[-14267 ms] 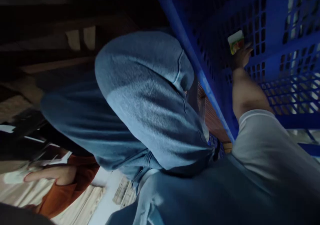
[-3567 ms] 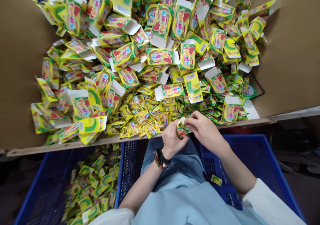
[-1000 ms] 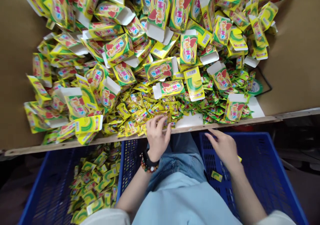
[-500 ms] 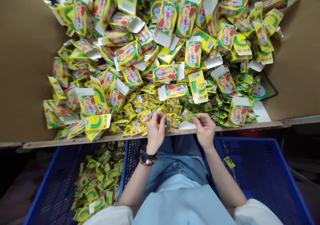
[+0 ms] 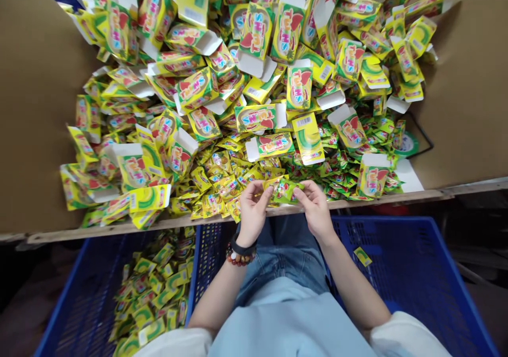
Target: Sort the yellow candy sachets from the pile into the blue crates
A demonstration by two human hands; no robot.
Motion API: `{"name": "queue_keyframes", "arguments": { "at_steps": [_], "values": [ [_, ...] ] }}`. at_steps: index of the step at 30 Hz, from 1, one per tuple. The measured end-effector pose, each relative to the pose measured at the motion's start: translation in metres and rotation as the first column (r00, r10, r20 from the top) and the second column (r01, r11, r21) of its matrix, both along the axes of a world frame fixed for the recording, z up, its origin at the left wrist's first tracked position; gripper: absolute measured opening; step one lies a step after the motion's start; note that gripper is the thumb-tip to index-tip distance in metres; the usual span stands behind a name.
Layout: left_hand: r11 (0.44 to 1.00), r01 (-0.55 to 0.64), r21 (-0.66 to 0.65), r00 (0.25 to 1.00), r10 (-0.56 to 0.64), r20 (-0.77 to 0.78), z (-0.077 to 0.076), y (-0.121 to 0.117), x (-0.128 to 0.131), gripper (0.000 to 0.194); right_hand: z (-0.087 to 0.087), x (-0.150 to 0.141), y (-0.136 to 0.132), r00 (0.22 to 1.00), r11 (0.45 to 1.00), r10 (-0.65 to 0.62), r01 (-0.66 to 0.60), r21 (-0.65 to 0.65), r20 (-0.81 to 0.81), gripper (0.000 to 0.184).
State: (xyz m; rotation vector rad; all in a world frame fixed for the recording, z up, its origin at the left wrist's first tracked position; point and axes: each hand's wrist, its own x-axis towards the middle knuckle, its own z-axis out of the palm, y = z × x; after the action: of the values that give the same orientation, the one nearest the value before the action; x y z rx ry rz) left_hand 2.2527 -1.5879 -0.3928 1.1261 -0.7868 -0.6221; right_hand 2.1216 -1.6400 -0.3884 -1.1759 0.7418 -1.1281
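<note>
My left hand [image 5: 253, 214] is closed at the table's front edge, thumb and fingers pinching a small yellow candy packet [image 5: 273, 181]. Opposite it, my right hand [image 5: 317, 211] pinches a green candy packet [image 5: 284, 192] by its right end. The green packet overlaps the front of the yellow one, and the two are close together or touching. To the left of my hands lies a heap of loose yellow packets [image 5: 214, 203]. Loose green packets [image 5: 339, 179] lie to the right. Behind them, small fruit-printed cartons [image 5: 299, 84] are piled high, several with white flaps standing open.
Cardboard walls [image 5: 468, 92] flank the pile, and a wooden strip [image 5: 99, 232] runs along the front edge. Below, a blue crate [image 5: 59, 314] on the left holds many cartons. Another blue crate [image 5: 420, 272] on the right has one carton [image 5: 362, 256] in it.
My hands have come closer together. The right hand has moved left, bringing the green packet over the yellow one beside my left hand. The whole view has shifted slightly.
</note>
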Motion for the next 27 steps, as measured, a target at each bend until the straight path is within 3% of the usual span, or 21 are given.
{"name": "queue_keyframes", "arguments": {
  "at_steps": [7,10,13,18,21,24,27],
  "values": [
    [0.994,-0.111,0.006,0.993,0.111,-0.041,-0.003,-0.002,-0.008,0.031,-0.001,0.005,0.012,0.971,0.978,-0.102,0.058,0.199,0.216,0.034],
    [0.999,-0.034,0.011,0.994,0.035,-0.101,-0.001,0.002,-0.021,0.033,-0.004,0.013,0.021,0.96,0.967,-0.051,-0.021,0.254,0.274,0.034],
    [0.998,0.06,0.021,0.988,-0.056,-0.147,0.0,0.007,-0.028,0.036,-0.011,0.02,0.026,0.959,0.977,-0.112,0.058,0.206,0.262,0.032],
    [0.998,0.019,0.062,0.994,-0.013,-0.105,0.002,0.01,-0.02,0.039,-0.015,0.017,0.025,0.975,0.986,-0.169,0.166,0.032,0.147,0.026],
    [0.998,0.025,0.058,0.994,-0.018,-0.11,0.008,0.008,-0.012,0.038,-0.012,0.01,0.022,0.981,0.994,-0.113,0.11,0.027,0.159,0.039],
    [0.989,0.12,0.087,0.989,-0.112,-0.098,0.019,0.003,-0.009,0.036,-0.011,0.001,0.016,0.99,0.997,-0.003,-0.008,0.077,0.14,0.044],
    [0.973,0.197,0.121,0.98,-0.191,-0.059,0.029,-0.001,-0.012,0.043,-0.014,-0.006,0.01,0.99,0.994,-0.05,0.036,0.104,0.134,0.042]
  ]
}}
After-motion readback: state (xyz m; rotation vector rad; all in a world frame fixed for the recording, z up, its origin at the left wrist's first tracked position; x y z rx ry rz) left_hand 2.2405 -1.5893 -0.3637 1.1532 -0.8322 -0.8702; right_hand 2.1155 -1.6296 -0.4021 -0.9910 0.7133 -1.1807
